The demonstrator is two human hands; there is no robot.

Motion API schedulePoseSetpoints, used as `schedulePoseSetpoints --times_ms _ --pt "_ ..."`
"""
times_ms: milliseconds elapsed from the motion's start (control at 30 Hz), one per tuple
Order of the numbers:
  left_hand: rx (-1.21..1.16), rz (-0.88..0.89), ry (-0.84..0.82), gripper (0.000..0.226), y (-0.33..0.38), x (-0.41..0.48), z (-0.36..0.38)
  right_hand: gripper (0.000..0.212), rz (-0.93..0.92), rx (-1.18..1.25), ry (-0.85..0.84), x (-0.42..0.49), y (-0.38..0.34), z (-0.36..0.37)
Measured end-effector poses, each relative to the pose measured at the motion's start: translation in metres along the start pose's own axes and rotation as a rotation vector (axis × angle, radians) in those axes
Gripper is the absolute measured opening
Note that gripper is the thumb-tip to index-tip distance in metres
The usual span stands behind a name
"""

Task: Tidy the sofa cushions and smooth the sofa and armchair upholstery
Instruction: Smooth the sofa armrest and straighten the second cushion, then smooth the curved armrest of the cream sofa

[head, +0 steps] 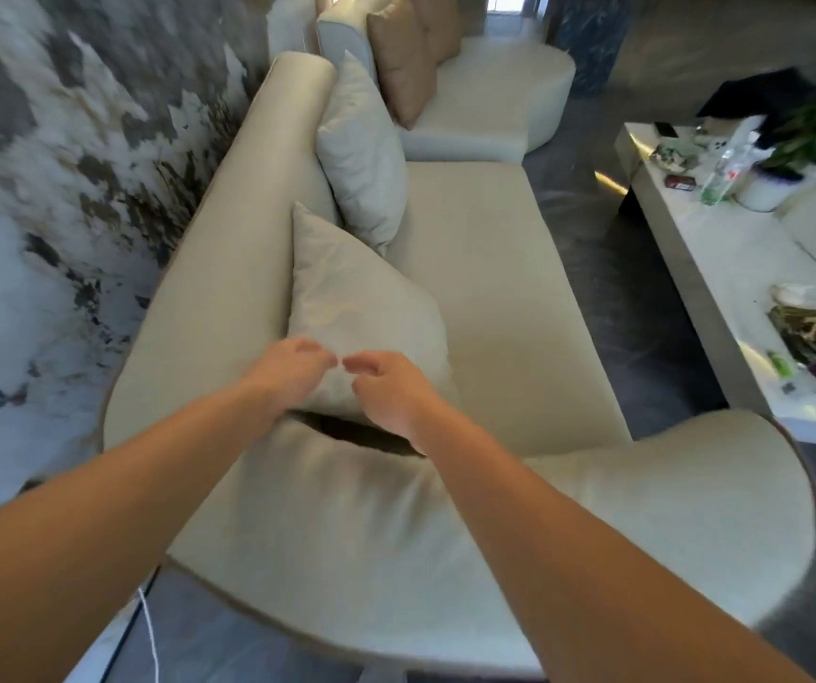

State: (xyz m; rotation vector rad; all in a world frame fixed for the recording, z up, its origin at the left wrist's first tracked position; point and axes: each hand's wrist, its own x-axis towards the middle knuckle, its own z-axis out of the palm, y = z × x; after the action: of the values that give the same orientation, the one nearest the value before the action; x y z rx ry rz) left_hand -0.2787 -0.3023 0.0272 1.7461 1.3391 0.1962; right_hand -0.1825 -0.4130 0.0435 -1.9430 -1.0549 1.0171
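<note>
So the near cushion [361, 308] is where the action is right now. It's propped against the sofa [494, 288] backrest at the near end, a bit slumped and tilted, with its lower corner being pinched from both sides. The left hand [292, 367] is curled with fingertips closed on the fabric at that corner, and the right hand [386, 386] is curled the same way just beside it, the two nearly touching. Whether a firm grip or just a light pinch is had can't be told, since the shot is a little blurred there.

Progress-wise, probably somewhere in the middle. Beyond the near cushion, a second pale cushion [361, 155] is stood fairly upright against the backrest, and further along a tan cushion [406, 61] is leaned on the far section, so those look more or less sorted. The seat beyond the near cushion looks flat and smooth already, though fine creases couldn't be made out anyway.

What's left, judging from this: the near cushion needs to be plumped and set straight, and the rounded padded piece [642, 510] closest to the camera (armrest or armchair, hard to say) shows soft dents, so smoothing is likely still owed there. The bench [721, 248], off past the sofa's front edge, is cluttered but isn't part of the job.
</note>
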Motion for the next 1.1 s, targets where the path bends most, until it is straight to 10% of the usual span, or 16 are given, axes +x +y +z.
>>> schedulePoseSetpoints --times_ms 200,633,1100 --pt "0.786 0.271 0.013 0.042 -0.044 -0.134 0.030 0.038 0.091 -0.552 -0.017 -0.146 0.088 -0.053" --pt "0.727 0.136 0.258 0.076 -0.094 -0.187 0.078 0.057 0.069 -0.868 0.271 -0.211 0.133 -0.043" --pt "0.701 0.372 0.522 0.072 -0.106 -0.175 0.089 0.067 0.083 -0.906 0.529 -0.188 0.165 -0.011"
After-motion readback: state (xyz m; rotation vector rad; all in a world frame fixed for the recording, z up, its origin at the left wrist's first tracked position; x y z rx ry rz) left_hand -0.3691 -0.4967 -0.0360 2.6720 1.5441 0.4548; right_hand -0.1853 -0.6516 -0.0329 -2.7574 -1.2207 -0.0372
